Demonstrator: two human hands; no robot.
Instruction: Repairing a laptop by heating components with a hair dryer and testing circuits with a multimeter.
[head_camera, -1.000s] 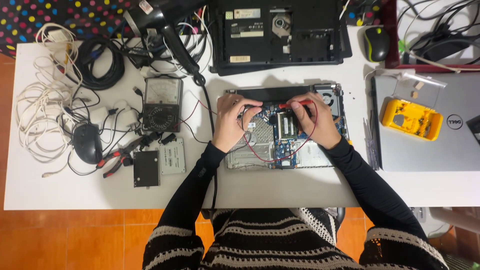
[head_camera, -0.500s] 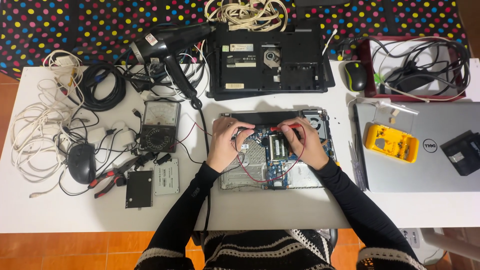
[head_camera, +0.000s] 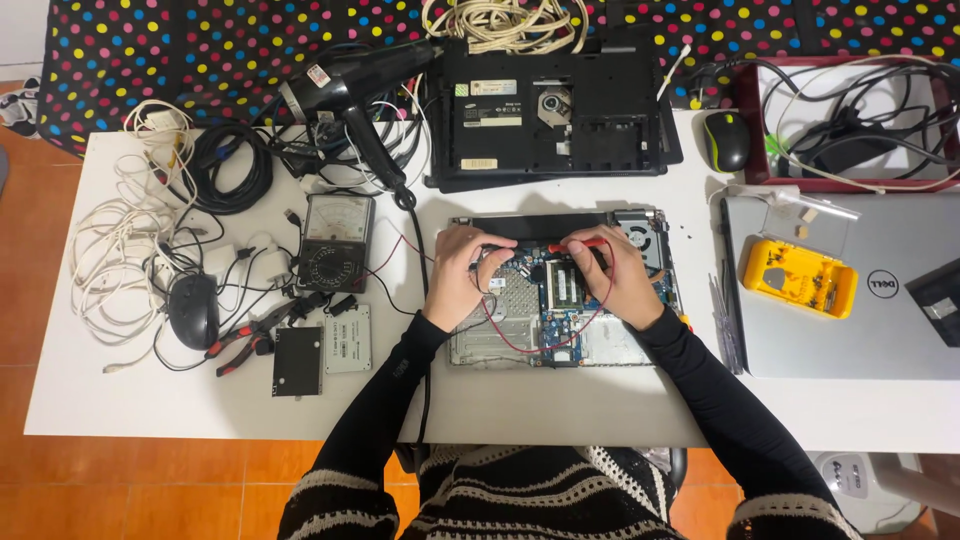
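Resting on an opened laptop base (head_camera: 520, 330) at the middle of the white bench (head_camera: 150, 400), both hands work with meter probes over the exposed circuit board (head_camera: 575, 300). The right hand (head_camera: 618, 275) has its fingers closed on a red probe (head_camera: 575, 244), whose long axis runs from 3 o'clock to 9 o'clock, tip pointing toward the left hand. The left hand (head_camera: 462, 272) is curled shut over what seems to be the black probe; the probe itself is mostly hidden under the fingers, so I cannot tell exactly how it is pinched. The 2 hands sit near each other, the red tip lying between them, just at 3 o'clock of the left fingers. The board's memory slot lies directly below the red probe, at 6 o'clock of it, nearer the right hand.

A red lead (head_camera: 530, 345) loops across the board and runs off toward 9 o'clock to an analog multimeter (head_camera: 335, 242). Farther that way lie a black mouse (head_camera: 194, 310), red-handled pliers (head_camera: 245, 345) and 2 flat drives (head_camera: 322, 352). At 12 o'clock sit a black laptop shell (head_camera: 550, 110) and a heat gun (head_camera: 350, 85). At 3 o'clock a silver laptop (head_camera: 850, 330) carries a yellow tool holder (head_camera: 800, 278).
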